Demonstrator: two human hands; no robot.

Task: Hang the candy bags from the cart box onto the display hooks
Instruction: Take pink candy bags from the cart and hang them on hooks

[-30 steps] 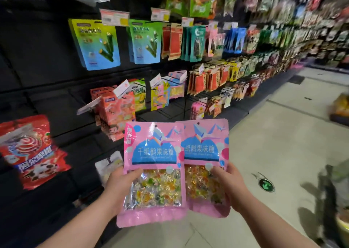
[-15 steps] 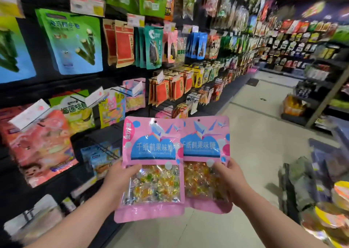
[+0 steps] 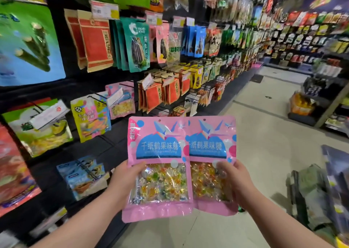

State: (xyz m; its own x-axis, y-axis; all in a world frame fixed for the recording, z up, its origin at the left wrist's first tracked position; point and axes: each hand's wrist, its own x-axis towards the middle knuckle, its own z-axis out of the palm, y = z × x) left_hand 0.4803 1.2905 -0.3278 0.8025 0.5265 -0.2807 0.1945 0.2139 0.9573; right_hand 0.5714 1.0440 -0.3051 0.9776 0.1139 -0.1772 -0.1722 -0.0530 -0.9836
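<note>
Grips left pink candy bag (image 3: 158,153) by its left edge with left hand (image 3: 126,178), right pink candy bag (image 3: 209,144) by its right edge with right hand (image 3: 236,179); holds both upright, overlapping, near display hooks (image 3: 166,70), above floor (image 3: 264,127).

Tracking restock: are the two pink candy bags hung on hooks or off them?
Off: left hand holds one pink candy bag, right hand the other bag; neither is hung.
</note>
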